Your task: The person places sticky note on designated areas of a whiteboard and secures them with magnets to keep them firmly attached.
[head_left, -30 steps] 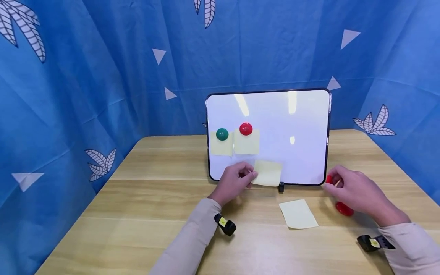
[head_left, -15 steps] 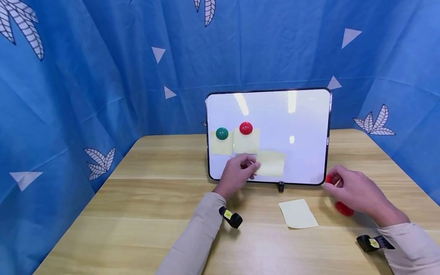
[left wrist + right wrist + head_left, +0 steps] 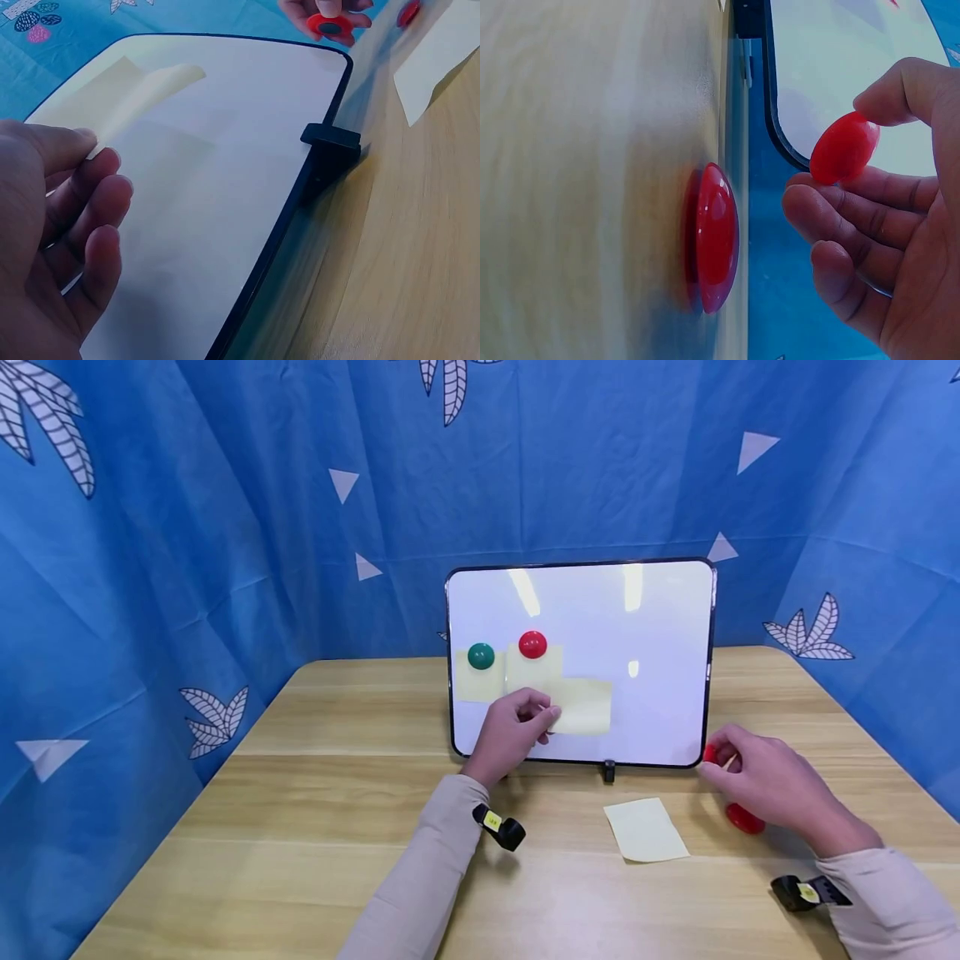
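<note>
My left hand (image 3: 513, 731) pinches the left edge of a pale yellow sticky note (image 3: 585, 706) in front of the whiteboard (image 3: 660, 635). In the left wrist view the note (image 3: 112, 97) bends and its far corner curls. On the board, a green magnet (image 3: 481, 656) and a red magnet (image 3: 532, 644) each sit over the top of a sticky note. Beside the board's lower right corner, my right hand (image 3: 765, 777) pinches a round red magnet (image 3: 846, 148) between thumb and fingers. A second red magnet (image 3: 745, 818) lies on the table under that hand.
A loose sticky note (image 3: 647, 831) lies on the wooden table (image 3: 300, 827), in front of the board. A small black stand foot (image 3: 609, 771) props the board's lower edge. Blue patterned curtains (image 3: 600, 460) hang behind and at the sides.
My left hand has lifted its sticky note up along the board from the lower edge, then brought it slightly left. The right hand stays put with its magnet.
</note>
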A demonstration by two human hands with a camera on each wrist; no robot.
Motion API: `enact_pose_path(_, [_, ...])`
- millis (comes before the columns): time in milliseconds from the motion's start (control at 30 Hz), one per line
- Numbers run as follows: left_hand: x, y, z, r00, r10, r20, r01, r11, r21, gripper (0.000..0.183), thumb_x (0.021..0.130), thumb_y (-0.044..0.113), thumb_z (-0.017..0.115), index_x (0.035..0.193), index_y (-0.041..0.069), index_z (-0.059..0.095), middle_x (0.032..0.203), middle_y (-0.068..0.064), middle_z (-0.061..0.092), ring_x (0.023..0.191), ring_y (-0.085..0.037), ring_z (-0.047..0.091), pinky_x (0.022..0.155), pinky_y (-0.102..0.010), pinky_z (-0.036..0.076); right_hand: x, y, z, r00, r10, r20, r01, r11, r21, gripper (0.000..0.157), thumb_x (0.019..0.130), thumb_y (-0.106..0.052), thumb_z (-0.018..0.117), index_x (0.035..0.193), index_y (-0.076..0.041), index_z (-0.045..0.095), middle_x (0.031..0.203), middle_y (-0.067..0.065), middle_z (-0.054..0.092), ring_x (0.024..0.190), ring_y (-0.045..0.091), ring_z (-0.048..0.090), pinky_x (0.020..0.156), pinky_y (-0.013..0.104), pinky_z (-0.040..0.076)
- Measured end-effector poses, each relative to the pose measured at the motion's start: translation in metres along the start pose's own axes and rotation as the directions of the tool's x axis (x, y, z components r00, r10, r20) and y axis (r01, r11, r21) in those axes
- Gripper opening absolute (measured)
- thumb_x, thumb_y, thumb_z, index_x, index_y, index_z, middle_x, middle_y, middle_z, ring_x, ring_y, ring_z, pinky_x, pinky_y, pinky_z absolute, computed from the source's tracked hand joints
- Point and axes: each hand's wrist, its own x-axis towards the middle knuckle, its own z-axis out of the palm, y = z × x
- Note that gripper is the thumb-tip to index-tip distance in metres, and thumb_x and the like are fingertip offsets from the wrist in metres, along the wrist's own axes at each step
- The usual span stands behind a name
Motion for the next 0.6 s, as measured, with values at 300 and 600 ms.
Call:
enact_pose_path(300, [0.006, 0.003, 0.005, 0.998, 0.051, -0.04, -0.051, 0.999, 0.004, 0.012, 0.097, 0.029, 0.069, 0.1, 0.017, 0.069, 0.079, 0.0, 0.067, 0.067, -0.02, 0.065, 0.065, -0.033, 0.054, -0.001, -0.002, 0.003, 1.0, -0.012, 0.001, 0.012, 1.0, 0.005, 0.027, 0.093, -0.034, 0.069, 0.106, -0.011, 0.064, 0.091, 0.0, 0.066, 0.079, 0.018, 0.059, 0.067, 0.037, 0.047])
enact_pose_path(600, [0.012, 0.006, 0.006, 0.993, 0.064, -0.098, -0.059, 0.997, 0.053, 0.017, 0.097, 0.029, 0.068, 0.107, 0.015, 0.07, 0.079, 0.002, 0.066, 0.064, -0.018, 0.062, 0.062, -0.031, 0.055, -0.001, -0.002, 0.003, 1.0, -0.024, 0.0, 0.024, 1.0, 0.014, 0.027, 0.093, -0.035, 0.07, 0.106, -0.011, 0.064, 0.091, -0.001, 0.066, 0.079, 0.017, 0.058, 0.068, 0.038, 0.047])
